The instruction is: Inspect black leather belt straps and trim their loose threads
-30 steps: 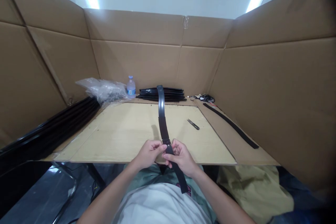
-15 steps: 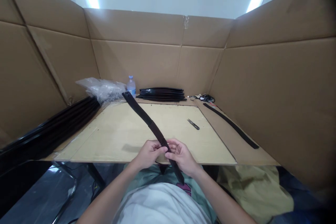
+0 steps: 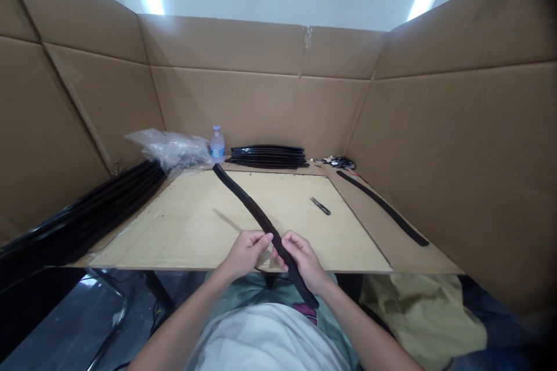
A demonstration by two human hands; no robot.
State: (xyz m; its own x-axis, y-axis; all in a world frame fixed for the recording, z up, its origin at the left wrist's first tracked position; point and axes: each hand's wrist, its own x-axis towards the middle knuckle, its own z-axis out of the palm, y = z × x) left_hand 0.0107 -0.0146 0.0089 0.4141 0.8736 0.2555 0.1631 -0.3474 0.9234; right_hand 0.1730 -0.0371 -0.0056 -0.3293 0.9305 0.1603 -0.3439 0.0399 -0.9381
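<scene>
While the label [image 3: 217,153] on the bottle [image 3: 217,140] is too small to read, a wide swing of the black strip [image 3: 260,215] might topple it. Left hand [image 3: 250,249] pinches that strip, aslant over the tabletop [image 3: 187,214]; right hand [image 3: 301,252] holds it nearer the body. Loosened fingers could let it twist or drop.

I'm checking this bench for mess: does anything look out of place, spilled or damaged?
Only slight untidiness: a dark tangle lies at the back right, looking messy beside the neatly stacked strips at the back. I see no spill; the bottle stands upright, and the held strip shows no clear damage.
</scene>
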